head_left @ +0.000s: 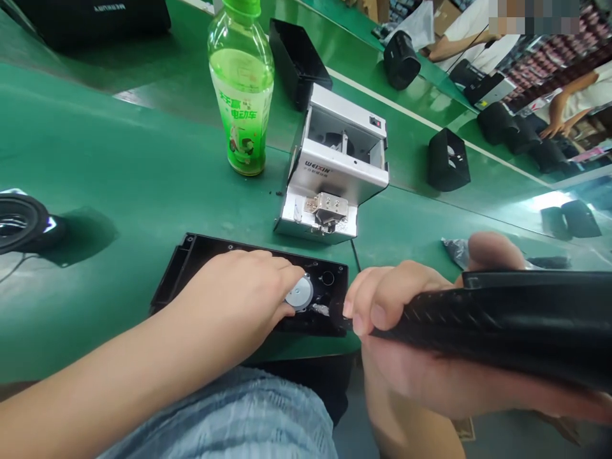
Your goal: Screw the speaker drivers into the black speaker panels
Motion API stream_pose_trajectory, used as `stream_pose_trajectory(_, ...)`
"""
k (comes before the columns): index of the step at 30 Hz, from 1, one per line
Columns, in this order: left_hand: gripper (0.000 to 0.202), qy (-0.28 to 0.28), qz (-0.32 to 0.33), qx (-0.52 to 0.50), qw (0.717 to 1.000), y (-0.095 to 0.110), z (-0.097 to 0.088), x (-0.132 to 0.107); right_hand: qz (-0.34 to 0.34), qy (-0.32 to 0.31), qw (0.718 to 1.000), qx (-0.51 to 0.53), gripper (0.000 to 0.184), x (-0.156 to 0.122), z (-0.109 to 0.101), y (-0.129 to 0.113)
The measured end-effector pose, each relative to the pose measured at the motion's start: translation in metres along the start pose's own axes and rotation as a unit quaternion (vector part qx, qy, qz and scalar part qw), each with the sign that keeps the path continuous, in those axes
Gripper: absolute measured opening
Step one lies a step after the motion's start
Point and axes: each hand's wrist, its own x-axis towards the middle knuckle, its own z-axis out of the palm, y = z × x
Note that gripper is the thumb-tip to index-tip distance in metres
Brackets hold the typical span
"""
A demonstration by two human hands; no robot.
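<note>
A black plastic housing (191,268) lies open side up on the green workbench (119,159), with a round metal disc (299,293) set inside it. My left hand (239,293) presses down on the housing, its fingertips and thumb just beside the disc. My right hand (396,319) grips a long, black ribbed tool (497,319), possibly a power screwdriver. Its front end sits against my fingers near the housing's right corner, and my hand hides its tip.
A WEIXIN screw feeder (329,166) and a green drink bottle (241,89) stand beyond the housing. A round black speaker (19,223) lies at the left. Black boxes (448,159) line the bench at right. Two co-workers (574,102) stand at the far right.
</note>
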Motion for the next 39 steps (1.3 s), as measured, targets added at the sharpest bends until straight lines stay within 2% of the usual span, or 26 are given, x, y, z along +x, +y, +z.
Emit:
stream_pose_trajectory(7, 0.032, 0.006, 0.011, -0.015, 1.0, -0.002, 0.003, -0.001, -0.003, -0.001, 1.0, 0.014, 0.054, -0.005, -0.004, 0.005)
stream_pose_trajectory(15, 0.031, 0.007, 0.011, -0.014, 1.0, 0.0, 0.002, -0.001, 0.013, 0.032, 0.999, 0.006, 0.052, -0.003, 0.001, 0.003)
stream_pose_trajectory(23, 0.037, 0.02, 0.022, 0.005, 1.0, -0.002, 0.005, -0.002, 0.018, 0.009, 1.0, 0.022, 0.055, -0.006, -0.002, 0.007)
stream_pose_trajectory(26, 0.036, 0.024, 0.029, 0.003, 0.999, -0.002, 0.006, -0.003, -0.013, -0.016, 1.0, 0.004, 0.048, -0.013, -0.005, 0.009)
stream_pose_trajectory(29, 0.036, 0.027, 0.032, 0.006, 0.999, -0.002, 0.007, -0.004, -0.065, -0.093, 0.993, 0.002, 0.035, -0.021, -0.008, 0.012)
stream_pose_trajectory(31, 0.035, 0.027, 0.03, 0.007, 0.999, -0.001, 0.007, -0.006, -0.088, -0.13, 0.988, 0.007, 0.038, -0.025, -0.007, 0.014)
stream_pose_trajectory(35, 0.032, 0.024, 0.023, 0.001, 0.999, 0.001, 0.004, -0.008, -0.092, -0.102, 0.991, -0.005, 0.036, -0.03, 0.0, 0.019)
stream_pose_trajectory(39, 0.033, 0.016, 0.004, -0.017, 1.0, 0.003, 0.0, -0.01, -0.129, -0.091, 0.987, 0.004, 0.038, -0.033, 0.004, 0.029)
